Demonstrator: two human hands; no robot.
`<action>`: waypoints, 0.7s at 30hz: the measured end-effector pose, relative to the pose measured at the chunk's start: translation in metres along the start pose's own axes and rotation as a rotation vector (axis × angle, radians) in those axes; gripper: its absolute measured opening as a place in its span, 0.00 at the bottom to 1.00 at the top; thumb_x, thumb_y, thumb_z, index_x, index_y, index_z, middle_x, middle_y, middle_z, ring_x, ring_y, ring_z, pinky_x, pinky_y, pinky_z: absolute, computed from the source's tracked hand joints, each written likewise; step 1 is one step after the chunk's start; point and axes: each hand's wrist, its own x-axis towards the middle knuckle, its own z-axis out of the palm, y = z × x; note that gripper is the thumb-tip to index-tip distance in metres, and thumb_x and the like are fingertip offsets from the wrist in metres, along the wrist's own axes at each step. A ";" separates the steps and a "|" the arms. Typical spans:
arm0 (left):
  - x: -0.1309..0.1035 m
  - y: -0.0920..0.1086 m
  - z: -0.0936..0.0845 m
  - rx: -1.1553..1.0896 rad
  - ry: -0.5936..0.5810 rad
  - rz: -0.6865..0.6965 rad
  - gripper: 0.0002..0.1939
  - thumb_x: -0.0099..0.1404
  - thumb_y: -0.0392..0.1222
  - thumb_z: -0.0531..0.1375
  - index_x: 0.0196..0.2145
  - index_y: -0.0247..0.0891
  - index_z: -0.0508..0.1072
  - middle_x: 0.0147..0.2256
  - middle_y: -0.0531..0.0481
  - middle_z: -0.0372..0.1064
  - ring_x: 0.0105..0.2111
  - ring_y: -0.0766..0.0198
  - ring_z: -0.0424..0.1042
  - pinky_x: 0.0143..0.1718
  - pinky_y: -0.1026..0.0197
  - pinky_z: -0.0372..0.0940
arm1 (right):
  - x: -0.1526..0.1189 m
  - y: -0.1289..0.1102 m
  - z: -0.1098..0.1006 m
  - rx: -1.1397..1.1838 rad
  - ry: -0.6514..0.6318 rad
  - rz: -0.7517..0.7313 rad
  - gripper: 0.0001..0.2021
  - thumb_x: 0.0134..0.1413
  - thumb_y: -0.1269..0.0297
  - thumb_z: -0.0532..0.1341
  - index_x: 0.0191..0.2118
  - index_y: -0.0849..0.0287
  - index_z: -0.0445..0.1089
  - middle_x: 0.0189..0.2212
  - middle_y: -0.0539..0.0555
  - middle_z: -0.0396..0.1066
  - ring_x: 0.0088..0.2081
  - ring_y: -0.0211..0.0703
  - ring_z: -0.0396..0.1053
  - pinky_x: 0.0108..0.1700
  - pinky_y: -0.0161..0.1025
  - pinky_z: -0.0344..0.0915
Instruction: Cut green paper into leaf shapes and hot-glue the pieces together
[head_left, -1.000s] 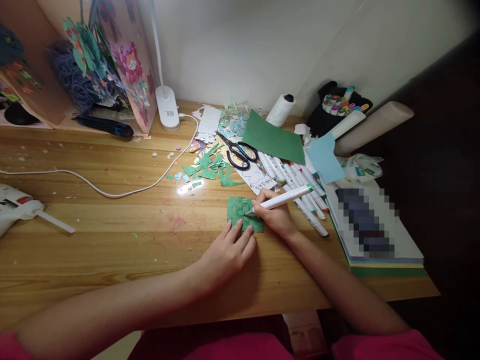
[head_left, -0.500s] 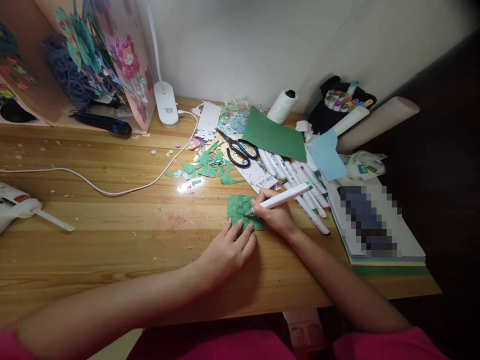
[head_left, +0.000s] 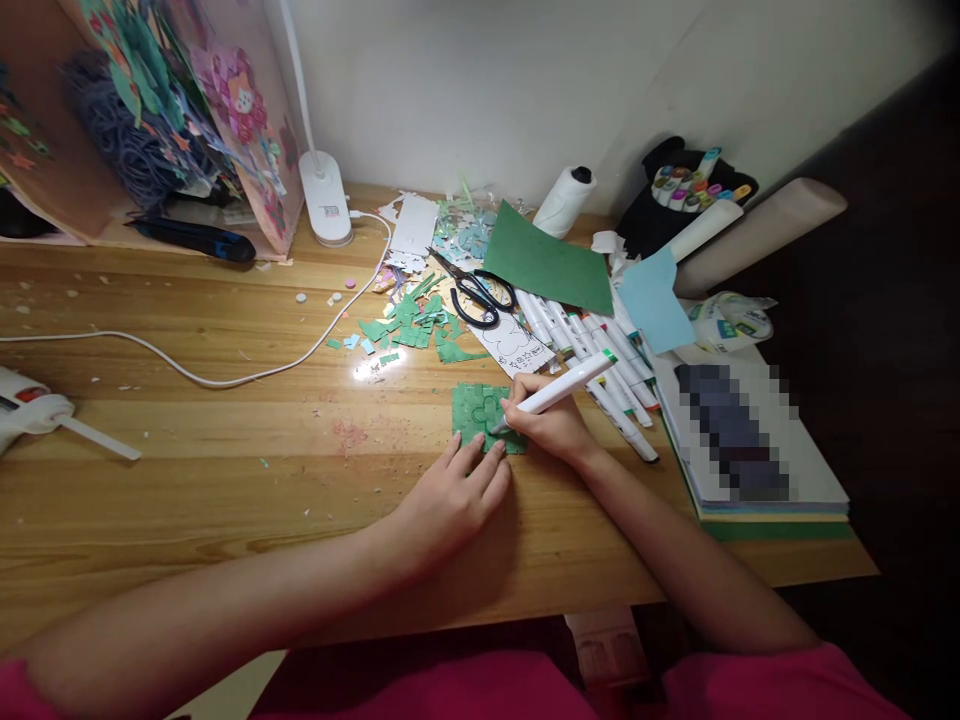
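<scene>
A small green square (head_left: 466, 402) that looks woven from paper strips lies on the wooden table, with a dark outline drawn on it. My right hand (head_left: 546, 418) grips a white marker (head_left: 566, 384) with a green end, its tip down on the square. My left hand (head_left: 463, 492) lies flat with fingers apart, fingertips on the square's lower edge. Just behind the square is a white paper with drawings (head_left: 519, 345), and black-handled scissors (head_left: 480, 290) lie beyond it.
Green paper scraps (head_left: 412, 325) and a green sheet (head_left: 551, 262) lie at the back. White markers (head_left: 619, 385) are piled to the right, near a stack of paper (head_left: 795, 440). A glue gun (head_left: 30, 410) is at far left, and a white cable (head_left: 247, 382) crosses the table.
The camera view has shifted slightly. The marker tip remains on the green square, where more of the outline shows. My left hand stays in place.
</scene>
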 end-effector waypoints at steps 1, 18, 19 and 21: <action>0.000 0.000 0.000 0.003 0.008 -0.003 0.14 0.67 0.31 0.48 0.45 0.27 0.69 0.48 0.38 0.70 0.46 0.53 0.71 0.47 0.49 0.65 | 0.000 0.000 -0.001 -0.002 -0.008 -0.001 0.14 0.44 0.66 0.61 0.17 0.56 0.54 0.14 0.44 0.55 0.19 0.33 0.52 0.21 0.33 0.50; 0.000 0.001 0.000 -0.005 0.000 -0.005 0.14 0.66 0.30 0.49 0.46 0.26 0.69 0.48 0.37 0.70 0.47 0.52 0.70 0.47 0.49 0.65 | 0.002 0.002 -0.008 -0.048 -0.040 -0.032 0.13 0.43 0.68 0.59 0.17 0.55 0.53 0.15 0.44 0.53 0.20 0.34 0.49 0.22 0.34 0.47; 0.000 0.001 0.000 -0.006 0.004 -0.005 0.14 0.66 0.30 0.49 0.46 0.26 0.69 0.48 0.37 0.70 0.47 0.52 0.70 0.47 0.49 0.65 | 0.002 0.002 -0.009 -0.049 -0.039 -0.035 0.13 0.43 0.68 0.59 0.17 0.55 0.53 0.15 0.44 0.53 0.20 0.35 0.50 0.22 0.34 0.48; 0.001 0.001 -0.001 -0.006 0.015 -0.008 0.14 0.66 0.29 0.48 0.45 0.27 0.69 0.48 0.39 0.71 0.46 0.52 0.71 0.47 0.49 0.66 | 0.001 0.002 -0.009 -0.050 -0.038 -0.042 0.13 0.43 0.69 0.58 0.17 0.55 0.53 0.15 0.44 0.53 0.20 0.35 0.50 0.22 0.34 0.48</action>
